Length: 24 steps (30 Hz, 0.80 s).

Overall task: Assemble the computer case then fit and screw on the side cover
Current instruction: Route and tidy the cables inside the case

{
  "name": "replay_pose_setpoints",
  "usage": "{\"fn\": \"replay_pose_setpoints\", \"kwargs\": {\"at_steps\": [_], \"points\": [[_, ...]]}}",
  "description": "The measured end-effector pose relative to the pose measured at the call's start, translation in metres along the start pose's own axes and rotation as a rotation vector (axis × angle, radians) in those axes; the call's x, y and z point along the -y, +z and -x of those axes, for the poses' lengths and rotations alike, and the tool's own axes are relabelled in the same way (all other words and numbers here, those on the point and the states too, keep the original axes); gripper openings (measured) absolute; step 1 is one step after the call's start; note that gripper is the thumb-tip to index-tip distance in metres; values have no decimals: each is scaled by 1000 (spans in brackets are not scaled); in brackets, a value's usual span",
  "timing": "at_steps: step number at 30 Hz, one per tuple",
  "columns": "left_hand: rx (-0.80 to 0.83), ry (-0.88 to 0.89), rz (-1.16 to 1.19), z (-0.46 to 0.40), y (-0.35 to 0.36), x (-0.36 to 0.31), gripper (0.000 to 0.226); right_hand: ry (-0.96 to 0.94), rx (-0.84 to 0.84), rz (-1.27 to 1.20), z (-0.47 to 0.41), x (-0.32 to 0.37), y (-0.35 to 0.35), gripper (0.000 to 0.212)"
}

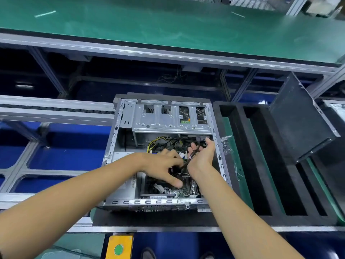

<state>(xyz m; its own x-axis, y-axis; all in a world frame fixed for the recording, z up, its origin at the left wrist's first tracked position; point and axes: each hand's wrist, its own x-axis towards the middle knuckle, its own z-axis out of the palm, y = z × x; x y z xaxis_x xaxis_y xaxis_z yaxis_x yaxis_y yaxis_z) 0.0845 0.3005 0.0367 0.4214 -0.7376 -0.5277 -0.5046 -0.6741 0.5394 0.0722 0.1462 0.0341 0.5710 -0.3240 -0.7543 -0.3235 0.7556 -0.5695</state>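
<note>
Case (164, 150) open | R hand (201, 156) fingers grip cable (188, 160) | L hand (164, 165) fingers spread, hides board

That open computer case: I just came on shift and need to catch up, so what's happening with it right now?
A person is working inside the open computer case, which lies on its side on the line. The right hand grips a bundle of black cables, while the left hand reaches down beside it over the motherboard. The side cover is not fitted yet; it leans in the black foam tray to the right.
</note>
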Motion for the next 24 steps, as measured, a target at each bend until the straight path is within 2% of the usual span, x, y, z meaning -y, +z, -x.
{"fn": "replay_pose_setpoints", "kwargs": {"at_steps": [1,3,5,8,11,13,15,19,21,24], "points": [[-39,19,-65,-1,4,2,71,9,-5,-31,1,-1,1,31],[-142,58,-168,-3,2,4,56,23,4,-71,2,-1,4,32],[-133,85,-133,2,-10,8,41,23,11,-38,5,-1,6,32],[-118,62,1,16,-33,14,33,8,-14,165,7,1,8,34],[-208,45,49,24,-53,21,27,16,5,409,12,1,5,52],[-274,24,93,28,-62,28,27,17,61,523,14,-2,0,55],[-317,19,154,31,-67,33,28,0,123,642,14,-6,-6,46],[-326,21,158,34,-67,37,30,-58,327,870,20,-12,-7,10],[-308,2,130,35,-69,39,34,-78,368,912,23,-14,-4,10],[-324,-39,72,37,-72,39,47,-29,410,694,27,-16,1,19]]}}
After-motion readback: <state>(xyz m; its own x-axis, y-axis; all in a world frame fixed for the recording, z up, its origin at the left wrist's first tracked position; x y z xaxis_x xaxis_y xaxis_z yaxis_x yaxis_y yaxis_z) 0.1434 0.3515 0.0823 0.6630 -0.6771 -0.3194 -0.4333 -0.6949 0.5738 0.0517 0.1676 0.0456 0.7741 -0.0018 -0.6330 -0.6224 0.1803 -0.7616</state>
